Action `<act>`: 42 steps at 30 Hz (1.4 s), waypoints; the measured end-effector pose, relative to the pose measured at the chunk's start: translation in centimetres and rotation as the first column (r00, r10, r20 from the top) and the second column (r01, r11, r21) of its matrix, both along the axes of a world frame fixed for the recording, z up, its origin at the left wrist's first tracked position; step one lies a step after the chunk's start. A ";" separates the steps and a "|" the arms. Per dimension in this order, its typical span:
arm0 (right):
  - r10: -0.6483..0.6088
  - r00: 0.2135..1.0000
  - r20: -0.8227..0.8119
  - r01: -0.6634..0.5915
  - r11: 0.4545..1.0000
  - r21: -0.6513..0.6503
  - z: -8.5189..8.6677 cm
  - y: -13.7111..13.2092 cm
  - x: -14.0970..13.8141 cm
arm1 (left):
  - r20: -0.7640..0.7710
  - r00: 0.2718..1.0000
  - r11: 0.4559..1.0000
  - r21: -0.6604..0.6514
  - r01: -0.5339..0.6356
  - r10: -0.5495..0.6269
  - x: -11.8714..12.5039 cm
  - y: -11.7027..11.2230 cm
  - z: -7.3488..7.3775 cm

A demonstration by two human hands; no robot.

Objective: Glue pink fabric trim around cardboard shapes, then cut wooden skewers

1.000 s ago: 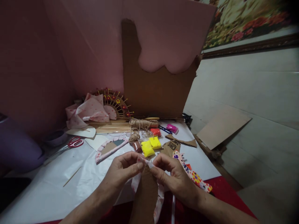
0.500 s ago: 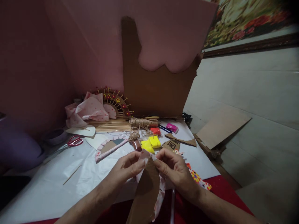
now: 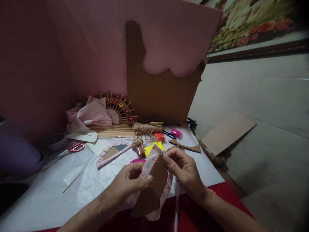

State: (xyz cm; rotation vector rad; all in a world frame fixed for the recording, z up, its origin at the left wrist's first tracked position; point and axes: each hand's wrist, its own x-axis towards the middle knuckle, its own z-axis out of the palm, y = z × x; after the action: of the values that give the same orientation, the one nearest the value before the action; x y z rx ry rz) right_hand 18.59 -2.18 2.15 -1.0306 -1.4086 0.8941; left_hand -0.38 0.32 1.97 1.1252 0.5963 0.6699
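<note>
Both hands hold up a brown cardboard piece edged with pale pink dotted fabric. My left hand grips its left side, thumb on the cardboard face and fingers behind. Near the top corner, my right hand pinches the fabric border between thumb and fingers. The fabric is folded over the right edge in small creases and stands up along the upper left. Below my right hand a translucent stick lies over the red cloth. Another fabric-edged cardboard piece rests on the table beyond my left hand.
Red-handled scissors and a thin wooden stick lie on the left. Behind the hands are twine, yellow, red and magenta packets, and a cardboard scrap. A decorated fan shape and a large cardboard panel stand at the back.
The cardboard piece has been raised and tilted, showing more of its lower end. My left hand has shifted from the top corner down the left side; my right hand stays near the top.
</note>
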 end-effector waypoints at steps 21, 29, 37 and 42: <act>0.032 0.950 0.312 -0.061 0.995 0.083 0.6 -1.2 -1.0 | -0.040 0.995 0.992 0.090 -0.085 0.089 0.3 0.2 -1.0; 0.102 0.836 0.539 -0.356 0.849 0.391 1.7 -1.9 -0.1 | -0.154 0.978 0.937 0.342 -0.077 0.137 -1.2 -0.2 1.8; 0.236 0.884 0.404 -0.355 0.901 0.249 1.5 -2.3 -1.0 | -0.125 0.984 0.938 0.308 0.160 -0.127 -2.1 -0.6 2.0; 0.209 0.938 0.278 -0.253 0.958 0.133 1.0 -2.3 -1.9 | -0.027 0.985 0.967 0.187 0.171 -0.169 -0.6 -1.6 2.0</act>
State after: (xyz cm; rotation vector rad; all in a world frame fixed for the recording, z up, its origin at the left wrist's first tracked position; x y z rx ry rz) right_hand 16.69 -4.50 3.20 -0.8894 -1.8258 0.8116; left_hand -0.94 -1.30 3.95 1.3418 0.4454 0.5810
